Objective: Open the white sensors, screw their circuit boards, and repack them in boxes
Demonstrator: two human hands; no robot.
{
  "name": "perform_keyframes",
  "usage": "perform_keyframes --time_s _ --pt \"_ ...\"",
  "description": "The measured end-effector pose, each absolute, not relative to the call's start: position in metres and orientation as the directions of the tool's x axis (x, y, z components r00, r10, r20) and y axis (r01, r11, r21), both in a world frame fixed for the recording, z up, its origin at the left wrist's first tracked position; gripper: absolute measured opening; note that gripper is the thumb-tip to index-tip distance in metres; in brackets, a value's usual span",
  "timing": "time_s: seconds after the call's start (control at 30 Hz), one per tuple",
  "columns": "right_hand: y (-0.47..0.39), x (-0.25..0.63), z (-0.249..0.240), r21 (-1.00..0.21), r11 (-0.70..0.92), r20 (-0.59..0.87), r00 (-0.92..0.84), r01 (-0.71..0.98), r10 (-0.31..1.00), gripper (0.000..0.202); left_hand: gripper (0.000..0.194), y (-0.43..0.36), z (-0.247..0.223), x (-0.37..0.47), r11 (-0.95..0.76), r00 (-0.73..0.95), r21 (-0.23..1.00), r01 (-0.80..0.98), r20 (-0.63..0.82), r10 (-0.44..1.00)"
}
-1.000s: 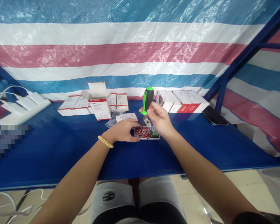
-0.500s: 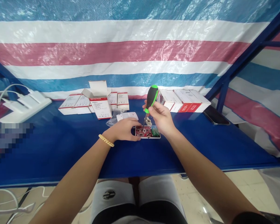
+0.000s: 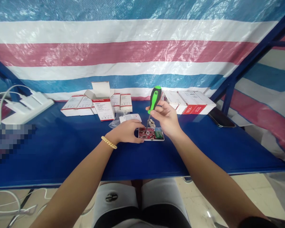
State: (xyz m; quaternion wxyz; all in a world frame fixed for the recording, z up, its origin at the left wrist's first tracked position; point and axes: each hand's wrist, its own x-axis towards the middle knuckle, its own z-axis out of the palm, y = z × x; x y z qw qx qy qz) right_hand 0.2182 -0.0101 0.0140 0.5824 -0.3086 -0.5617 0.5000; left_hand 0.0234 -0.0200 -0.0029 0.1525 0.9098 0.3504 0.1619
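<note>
My right hand [image 3: 167,117] is closed on the green and black handle of a screwdriver [image 3: 155,98], which stands nearly upright. Its shaft points down at a red circuit board [image 3: 147,135] in a shallow white case, beside a green-wrapped part [image 3: 159,134] at the case's right end. With thumb and fingers, my left hand [image 3: 129,131] grips the left end of the case on the blue table. A white cover [image 3: 130,117] lies just behind my left fingers, and a small pale piece [image 3: 152,123] rests behind the case. Whether the tip touches a screw is too small to tell.
An open white and red box [image 3: 103,110] stands behind my left hand, with other boxes [image 3: 74,103] around it and a clear bag [image 3: 115,122] beside. More boxes [image 3: 192,103] and a phone [image 3: 220,117] lie at the right. A power strip [image 3: 26,112] with plugs sits far left.
The screwdriver handle has turned in my right hand, showing more green on its side, and my right fingers have shifted slightly. My left hand keeps its hold on the case.
</note>
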Motion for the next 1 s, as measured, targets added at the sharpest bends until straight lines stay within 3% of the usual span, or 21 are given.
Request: perform_keyframes --time_s 0.13,0.33,0.43,0.6,0.8,1.0 --pt "-0.01 0.217 0.013 -0.925 0.302 0.344 -0.17 -0.229 0.924 0.042 0.048 -0.02 -0.002 0.024 -0.701 0.701 0.401 0.589 0.178 0.691" --pt "-0.007 0.218 0.01 -0.911 0.397 0.403 -0.048 -0.111 0.914 0.04 0.04 -0.021 -0.001 0.024 -0.71 0.705 0.392 0.585 0.187 0.684" --pt "-0.007 0.22 0.011 -0.911 0.392 0.406 -0.117 -0.129 0.906 0.035 0.041 -0.021 -0.001 0.023 -0.707 0.706 0.392 0.588 0.178 0.686" --pt "-0.01 0.224 0.015 -0.917 0.345 0.387 -0.238 -0.199 0.891 0.045 0.042 -0.022 -0.004 0.025 -0.727 0.703 0.408 0.552 0.241 0.669" --pt "-0.013 0.224 0.018 -0.922 0.324 0.378 -0.317 -0.211 0.87 0.041 0.017 -0.023 -0.011 0.033 -0.761 0.687 0.406 0.506 0.344 0.64" --pt "-0.016 0.218 0.021 -0.919 0.35 0.384 -0.205 -0.184 0.9 0.039 0.015 -0.023 -0.011 0.035 -0.744 0.682 0.407 0.531 0.317 0.66"
